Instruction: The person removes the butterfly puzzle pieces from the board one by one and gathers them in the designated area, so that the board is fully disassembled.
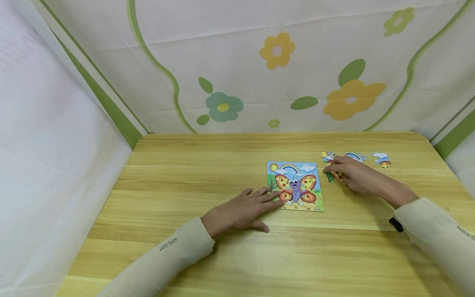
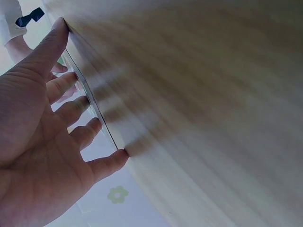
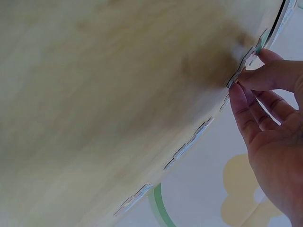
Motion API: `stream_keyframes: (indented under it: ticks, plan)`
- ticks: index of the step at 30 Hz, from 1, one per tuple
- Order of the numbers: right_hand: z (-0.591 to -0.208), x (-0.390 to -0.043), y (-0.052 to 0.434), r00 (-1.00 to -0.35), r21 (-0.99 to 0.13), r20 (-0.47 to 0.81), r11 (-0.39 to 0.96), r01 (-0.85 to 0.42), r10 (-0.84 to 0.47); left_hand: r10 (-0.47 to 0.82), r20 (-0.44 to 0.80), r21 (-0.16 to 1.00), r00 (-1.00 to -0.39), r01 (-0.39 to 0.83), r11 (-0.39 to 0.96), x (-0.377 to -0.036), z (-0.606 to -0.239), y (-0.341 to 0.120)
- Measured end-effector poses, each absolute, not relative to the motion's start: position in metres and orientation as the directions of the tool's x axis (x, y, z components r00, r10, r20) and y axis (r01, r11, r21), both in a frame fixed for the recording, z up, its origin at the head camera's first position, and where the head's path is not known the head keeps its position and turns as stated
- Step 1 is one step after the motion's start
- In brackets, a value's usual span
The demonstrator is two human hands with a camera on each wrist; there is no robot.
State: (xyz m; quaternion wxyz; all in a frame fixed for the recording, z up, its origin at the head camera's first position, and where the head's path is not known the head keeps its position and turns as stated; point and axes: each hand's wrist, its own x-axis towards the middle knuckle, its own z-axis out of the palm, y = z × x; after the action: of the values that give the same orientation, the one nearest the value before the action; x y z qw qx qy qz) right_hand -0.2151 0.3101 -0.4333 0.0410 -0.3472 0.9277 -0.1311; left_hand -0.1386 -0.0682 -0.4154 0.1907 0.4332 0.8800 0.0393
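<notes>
A square butterfly puzzle board (image 1: 296, 169) lies flat on the wooden table, its picture showing a purple-bodied butterfly under a rainbow. My left hand (image 1: 249, 208) rests with spread, fairly straight fingers on the board's left edge; the left wrist view shows the fingertips (image 2: 94, 124) along that thin edge. To the right of the board, my right hand (image 1: 358, 174) pinches a puzzle piece (image 1: 338, 176) with red and yellow wing print, low over the tabletop. In the right wrist view, thumb and finger of the right hand (image 3: 270, 101) meet at the piece's edge. The hand partly covers the piece.
More loose pieces lie along the table's back right: a sun piece (image 1: 326, 155), a rainbow piece (image 1: 355, 156) and a cloud piece (image 1: 381, 159). A white cloth wall (image 1: 237, 49) with printed flowers stands behind the table (image 1: 178, 165), and another cloth panel (image 1: 55, 144) stands at left.
</notes>
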Motion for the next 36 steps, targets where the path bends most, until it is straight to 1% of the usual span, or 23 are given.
stream_keyframes:
  ticks: [18, 24, 32, 36]
  plan:
    - [-0.426, -0.215, 0.306, -0.75, -0.282, 0.047, 0.712, -0.643, -0.659, 0.772, -0.317, 0.222, -0.551, 0.748, 0.625, -0.137, -0.415, -0.069]
    - [-0.423, -0.213, 0.297, -0.736, -0.276, 0.089, 0.694, -0.666, -0.671, 0.778, -0.308, 0.218, -0.547, 0.756, 0.617, -0.135, -0.414, -0.07]
    - [-0.419, -0.213, 0.274, -0.714, -0.327, 0.11, 0.653, -0.683, -0.692, 0.778, -0.316, 0.247, -0.543, 0.745, 0.62, -0.132, -0.414, -0.068]
    - [-0.418, -0.212, 0.261, -0.716, -0.359, 0.083, 0.649, -0.671, -0.694, 0.784, -0.311, 0.256, -0.538, 0.746, 0.614, -0.131, -0.414, -0.067]
